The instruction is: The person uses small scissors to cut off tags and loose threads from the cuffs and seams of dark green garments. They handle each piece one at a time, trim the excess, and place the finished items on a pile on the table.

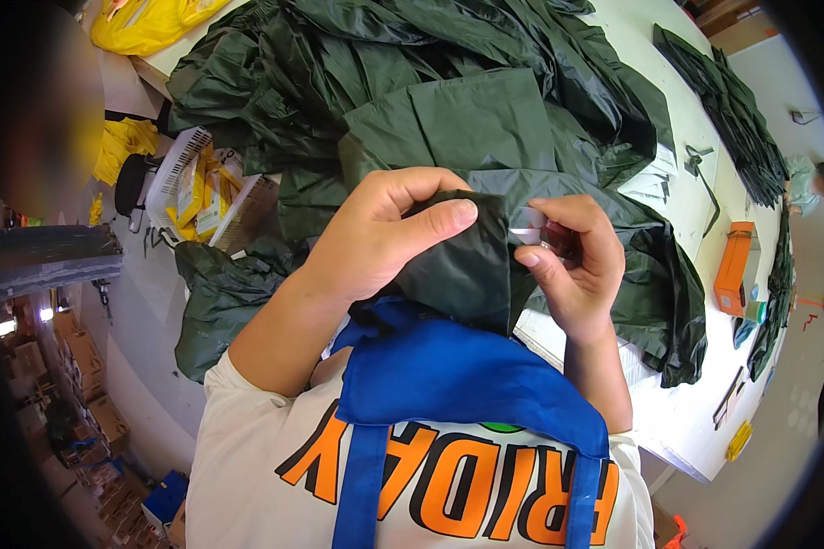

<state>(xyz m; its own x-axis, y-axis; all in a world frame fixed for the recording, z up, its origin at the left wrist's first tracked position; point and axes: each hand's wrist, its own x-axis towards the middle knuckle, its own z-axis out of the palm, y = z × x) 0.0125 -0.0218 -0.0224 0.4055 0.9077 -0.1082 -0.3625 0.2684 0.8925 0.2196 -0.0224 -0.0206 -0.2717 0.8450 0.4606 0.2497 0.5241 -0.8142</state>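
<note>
Near the clock's centre, the left hand (pixel 403 224) has its thumb and fingers clamped on an edge of dark green fabric (pixel 462 279). Just beside it, toward three o'clock, the right hand (pixel 580 261) pinches a small pale piece (pixel 525 225) between thumb and fingers, right by the fabric's edge; its kind cannot be made out. More of the same cloth heaps up on the white table (pixel 682 421) toward twelve. At ten sits a white basket (pixel 254 212) of yellow packets (pixel 190 197); at two, a folded dark stack (pixel 728 123); at three, an orange box (pixel 734 270). A blue apron (pixel 458 366) fills six.
</note>
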